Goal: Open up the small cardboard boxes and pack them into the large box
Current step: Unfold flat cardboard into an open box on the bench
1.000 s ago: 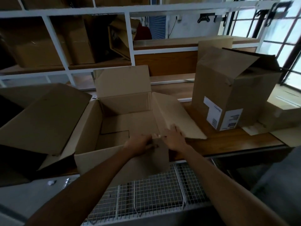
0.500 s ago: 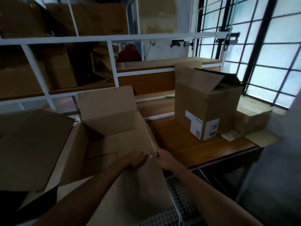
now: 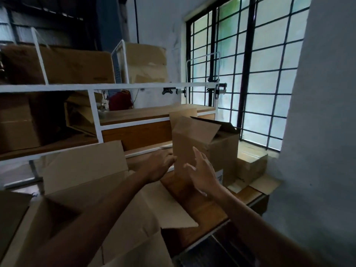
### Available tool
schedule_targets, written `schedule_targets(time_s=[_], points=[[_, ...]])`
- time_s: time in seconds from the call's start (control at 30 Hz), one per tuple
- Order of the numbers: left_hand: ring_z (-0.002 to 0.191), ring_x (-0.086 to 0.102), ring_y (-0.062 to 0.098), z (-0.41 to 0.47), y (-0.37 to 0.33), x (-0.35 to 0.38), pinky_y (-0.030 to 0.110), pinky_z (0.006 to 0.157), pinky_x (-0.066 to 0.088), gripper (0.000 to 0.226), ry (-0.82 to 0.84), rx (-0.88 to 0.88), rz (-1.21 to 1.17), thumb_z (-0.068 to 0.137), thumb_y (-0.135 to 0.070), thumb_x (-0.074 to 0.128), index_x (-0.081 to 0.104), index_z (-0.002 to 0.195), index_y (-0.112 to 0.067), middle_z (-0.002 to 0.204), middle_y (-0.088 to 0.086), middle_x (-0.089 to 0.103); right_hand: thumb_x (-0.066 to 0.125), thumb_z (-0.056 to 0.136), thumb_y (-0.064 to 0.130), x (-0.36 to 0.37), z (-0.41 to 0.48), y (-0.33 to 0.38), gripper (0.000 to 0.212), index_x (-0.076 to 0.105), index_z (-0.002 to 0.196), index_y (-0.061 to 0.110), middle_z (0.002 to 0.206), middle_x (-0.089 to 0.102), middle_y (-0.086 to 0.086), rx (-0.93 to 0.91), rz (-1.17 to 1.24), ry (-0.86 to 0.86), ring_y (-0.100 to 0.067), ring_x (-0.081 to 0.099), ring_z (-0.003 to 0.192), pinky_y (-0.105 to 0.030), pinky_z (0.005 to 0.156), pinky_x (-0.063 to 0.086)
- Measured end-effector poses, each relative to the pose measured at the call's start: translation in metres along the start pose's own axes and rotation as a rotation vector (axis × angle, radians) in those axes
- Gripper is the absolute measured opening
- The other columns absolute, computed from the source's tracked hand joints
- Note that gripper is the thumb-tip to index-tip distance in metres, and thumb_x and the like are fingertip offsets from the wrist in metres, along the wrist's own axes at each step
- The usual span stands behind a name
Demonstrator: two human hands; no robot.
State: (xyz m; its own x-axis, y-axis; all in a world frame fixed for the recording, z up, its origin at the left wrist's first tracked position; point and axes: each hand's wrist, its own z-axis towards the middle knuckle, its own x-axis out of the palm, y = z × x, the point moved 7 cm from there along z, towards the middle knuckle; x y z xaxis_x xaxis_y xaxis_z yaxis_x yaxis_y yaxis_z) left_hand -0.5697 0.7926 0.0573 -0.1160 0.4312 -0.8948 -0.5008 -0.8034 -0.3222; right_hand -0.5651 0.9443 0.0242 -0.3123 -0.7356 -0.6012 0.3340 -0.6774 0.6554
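while both arms reach forward over the wooden table (image 3: pixel 204 212), the left hand (image 3: pixel 158 165) lies with its fingers against the left side of the upright small box (image 3: pixel 194 139), and the right hand (image 3: pixel 202 170) hangs spread just in front of that box's near face, fingers splayed and apart, closed on nothing; whether it touches the cardboard cannot be told. neither hand has a firm hold that shows. the small box stands on the table with its top flaps raised, one leaning to the back and one folded out to the right, and a white label (image 3: pixel 219 175) peeks out low on its front behind the right wrist. just to its right a shorter closed box (image 3: pixel 252 162) sits by the barred window (image 3: pixel 250 74). the large box (image 3: pixel 84 170) lies open at the lower left, its back flap standing up and a side flap (image 3: pixel 173 209) spread flat onto the table under the arms. behind everything a white shelf frame (image 3: pixel 92 86) carries more cardboard boxes (image 3: pixel 63 64).
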Motion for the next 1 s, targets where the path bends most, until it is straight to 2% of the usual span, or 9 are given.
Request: schedule_targets(time_s=[0.07,0.13,0.3,0.5,0.57,0.7,0.77,0.9,1.0], points=[[0.115,0.056,0.020,0.026,-0.013,-0.005,0.037,0.097,0.045,0.065,-0.050,0.028,-0.079,0.098,-0.064,0.019,0.062,0.123,-0.021,0.125,0.000,0.060,0.063,0.092,0.037,-0.027,0.013,-0.009,0.069,0.030,0.150,0.020,0.147,0.046,-0.006,-0.003,-0.005,-0.058,-0.021,0.051,0.127,-0.028,0.096,0.044],[0.106,0.057,0.015,0.051,-0.025,-0.005,0.038,0.091,0.047,0.050,-0.086,0.025,-0.140,0.101,-0.055,0.032,0.063,0.120,-0.020,0.118,-0.001,0.061,0.063,0.093,0.032,-0.053,0.024,-0.017,0.055,0.043,0.142,0.016,0.139,0.052,-0.006,-0.031,-0.061,-0.094,-0.018,0.054,0.120,-0.020,0.088,0.039],[0.100,0.060,0.017,0.104,-0.074,0.009,0.023,0.077,0.046,0.041,-0.101,0.028,-0.281,0.104,-0.042,0.037,0.056,0.128,-0.015,0.116,0.005,0.061,0.060,0.095,0.028,-0.092,0.056,-0.069,0.038,0.056,0.129,0.013,0.128,0.060,-0.010,-0.012,-0.081,-0.101,-0.020,0.060,0.109,-0.033,0.094,0.050],[0.104,0.062,0.025,0.179,-0.097,0.041,0.048,0.092,0.051,0.049,-0.178,-0.069,-0.269,0.095,-0.051,0.048,0.059,0.125,-0.015,0.118,0.010,0.064,0.062,0.094,0.025,-0.131,0.101,-0.141,0.040,0.054,0.132,0.018,0.126,0.061,-0.006,0.021,0.042,-0.043,-0.021,0.059,0.112,-0.028,0.090,0.046],[0.104,0.061,0.019,0.208,-0.088,0.058,0.049,0.091,0.051,0.057,-0.212,-0.089,-0.223,0.085,-0.061,0.046,0.061,0.123,-0.021,0.118,0.006,0.063,0.063,0.093,0.029,-0.141,0.117,-0.166,0.036,0.056,0.128,0.020,0.123,0.061,-0.004,0.007,0.007,-0.073,-0.016,0.059,0.107,-0.024,0.084,0.043],[0.096,0.062,0.014,0.247,-0.075,0.081,0.047,0.087,0.054,0.035,-0.251,-0.155,-0.186,0.089,-0.046,0.050,0.065,0.114,-0.027,0.110,0.001,0.063,0.065,0.091,0.029,-0.155,0.150,-0.206,0.032,0.060,0.121,0.021,0.119,0.062,-0.002,-0.002,0.029,-0.068,-0.014,0.061,0.104,-0.022,0.083,0.045],[0.091,0.063,0.014,0.261,-0.072,0.089,0.048,0.084,0.055,0.036,-0.289,-0.191,-0.199,0.086,-0.046,0.046,0.066,0.110,-0.027,0.105,0.000,0.064,0.065,0.091,0.027,-0.158,0.168,-0.219,0.031,0.061,0.120,0.020,0.119,0.062,-0.002,-0.015,0.038,-0.054,-0.015,0.060,0.106,-0.022,0.084,0.044],[0.106,0.056,0.016,0.283,-0.069,0.106,0.043,0.090,0.054,0.041,-0.338,-0.270,-0.168,0.086,-0.047,0.051,0.057,0.122,-0.028,0.124,0.001,0.054,0.064,0.092,0.025,-0.145,0.203,-0.232,0.025,0.065,0.116,0.020,0.112,0.066,0.002,-0.055,0.070,0.009,-0.012,0.062,0.101,-0.015,0.075,0.040],[0.121,0.046,0.017,0.300,-0.061,0.119,0.028,0.097,0.039,0.049,-0.429,-0.318,-0.086,0.090,-0.035,0.062,0.049,0.135,-0.021,0.137,0.004,0.047,0.059,0.094,0.025,-0.119,0.226,-0.235,0.021,0.066,0.114,0.023,0.102,0.066,0.009,-0.097,0.061,0.116,-0.002,0.062,0.090,-0.012,0.071,0.040]])
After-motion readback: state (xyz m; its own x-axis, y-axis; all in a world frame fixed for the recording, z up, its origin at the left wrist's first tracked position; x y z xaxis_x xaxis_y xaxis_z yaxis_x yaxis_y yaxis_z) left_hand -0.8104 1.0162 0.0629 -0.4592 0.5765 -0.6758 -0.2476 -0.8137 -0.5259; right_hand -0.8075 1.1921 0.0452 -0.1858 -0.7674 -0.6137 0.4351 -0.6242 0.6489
